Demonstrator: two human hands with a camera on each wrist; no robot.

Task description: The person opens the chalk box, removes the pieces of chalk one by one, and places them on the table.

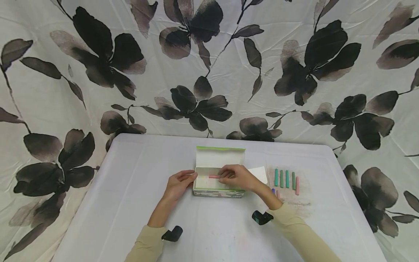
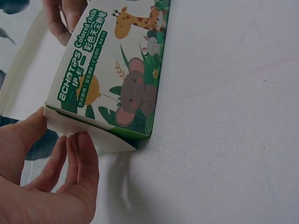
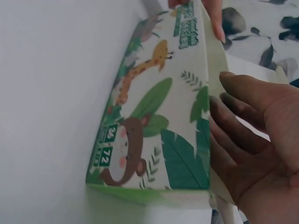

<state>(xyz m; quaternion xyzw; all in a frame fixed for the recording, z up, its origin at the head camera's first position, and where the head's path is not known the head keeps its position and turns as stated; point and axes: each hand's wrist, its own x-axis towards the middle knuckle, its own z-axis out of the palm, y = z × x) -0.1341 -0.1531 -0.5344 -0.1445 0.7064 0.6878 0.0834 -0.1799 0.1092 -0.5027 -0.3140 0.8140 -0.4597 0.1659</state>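
Note:
A colored chalk box (image 1: 217, 193) printed with cartoon animals lies on the table with its lid (image 1: 220, 157) raised at the back. At its left end is my left hand (image 1: 176, 185), thumb on the top edge and fingers against the outside of the end flap (image 2: 88, 133), pinching it. My right hand (image 1: 237, 176) reaches over the box's opening from the right and pinches a pink chalk stick (image 1: 214, 176), which lies crosswise inside. The box's front wall (image 3: 159, 107) hides that stick in both wrist views.
Right of the box lie several chalk sticks, among them a teal one (image 1: 276, 177), a green one (image 1: 281, 178) and a pink one (image 1: 297, 185). A blue stick (image 1: 273, 190) is partly behind my right forearm. A flat white piece (image 1: 260, 174) sits beside the box. Chalk dust marks the white tablecloth (image 1: 209, 233).

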